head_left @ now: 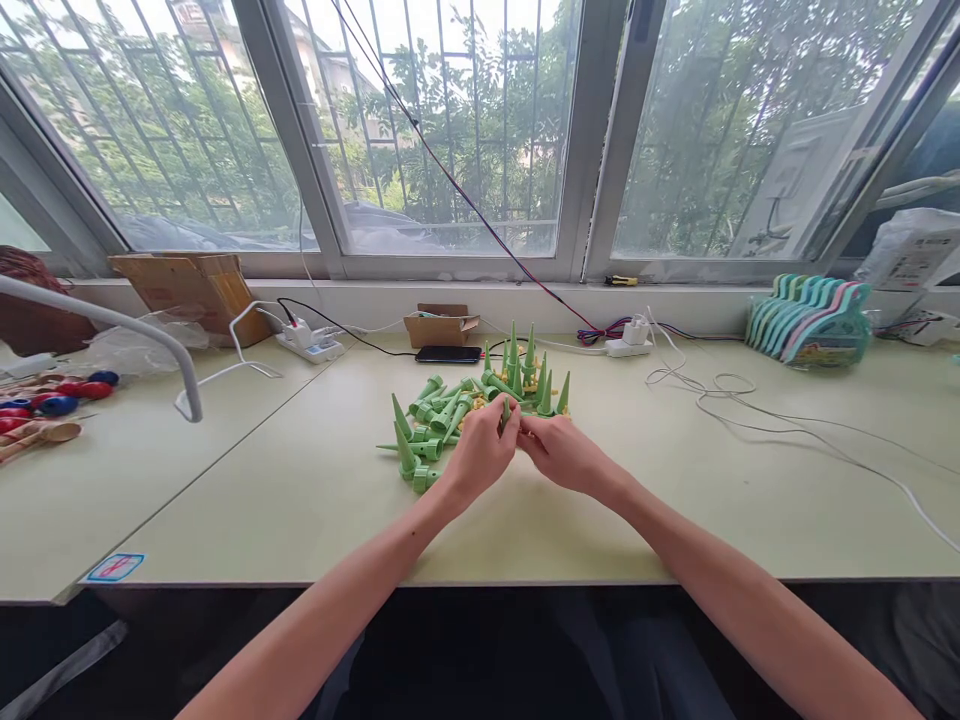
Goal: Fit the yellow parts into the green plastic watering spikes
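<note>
My left hand (484, 440) is closed around a green plastic spike (506, 409), whose tip pokes up between thumb and fingers. My right hand (562, 452) meets it at the fingertips, pinched together; whatever it grips is too small and covered to make out. Left of and behind my hands lies a loose heap of green cone-shaped spikes (427, 449) with ribbed caps. Several more spikes (530, 352) stand upright behind my hands, points up. Small yellow pieces (555, 391) show among them.
Behind the spikes lie a black phone (448, 355) and a small open cardboard box (441, 325). White cables (739, 392) trail across the right of the table (300, 520). Teal hangers (810, 320) stand back right. A white lamp arm (150, 330) and wooden spoons (56, 433) are left.
</note>
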A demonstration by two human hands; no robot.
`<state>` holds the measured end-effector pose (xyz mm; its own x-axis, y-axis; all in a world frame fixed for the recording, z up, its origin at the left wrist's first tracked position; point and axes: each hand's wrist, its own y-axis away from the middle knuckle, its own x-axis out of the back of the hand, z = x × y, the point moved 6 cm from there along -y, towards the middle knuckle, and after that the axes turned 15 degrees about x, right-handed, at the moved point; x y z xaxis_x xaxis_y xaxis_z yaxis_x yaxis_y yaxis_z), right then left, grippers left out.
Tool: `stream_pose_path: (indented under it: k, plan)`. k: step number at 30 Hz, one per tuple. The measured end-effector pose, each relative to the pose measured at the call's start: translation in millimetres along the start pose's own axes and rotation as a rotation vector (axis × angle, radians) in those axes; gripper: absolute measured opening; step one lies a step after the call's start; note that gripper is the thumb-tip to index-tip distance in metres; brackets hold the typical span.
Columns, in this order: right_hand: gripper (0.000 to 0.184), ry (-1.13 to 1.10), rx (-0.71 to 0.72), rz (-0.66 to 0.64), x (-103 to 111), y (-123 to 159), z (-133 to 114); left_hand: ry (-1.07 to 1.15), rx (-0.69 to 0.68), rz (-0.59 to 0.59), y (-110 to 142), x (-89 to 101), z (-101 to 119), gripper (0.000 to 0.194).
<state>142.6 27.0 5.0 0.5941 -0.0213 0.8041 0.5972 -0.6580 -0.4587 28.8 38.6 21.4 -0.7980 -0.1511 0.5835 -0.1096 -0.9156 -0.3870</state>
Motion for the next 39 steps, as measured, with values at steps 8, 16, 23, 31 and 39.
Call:
stream_pose_path:
  k: [8,16,23,31,39]
  plan:
    - [0.027,-0.013,0.010,-0.005,-1,0,1,0.019,0.012,0.014,0,-0.1,-1,0.018]
    - [0.030,-0.013,-0.030,0.063,2,0,2,0.016,0.018,0.075,0,3.8,1,0.020]
    - [0.022,-0.065,-0.040,0.150,5,-1,6,0.026,0.026,0.102,0,5.7,0,0.022]
    - [0.037,-0.051,-0.102,0.104,4,-1,8,0.028,0.033,0.095,0,5.3,-2,0.021]
    - [0.027,-0.052,-0.032,0.186,8,-2,6,0.042,0.047,0.094,0,6.0,-2,0.021]
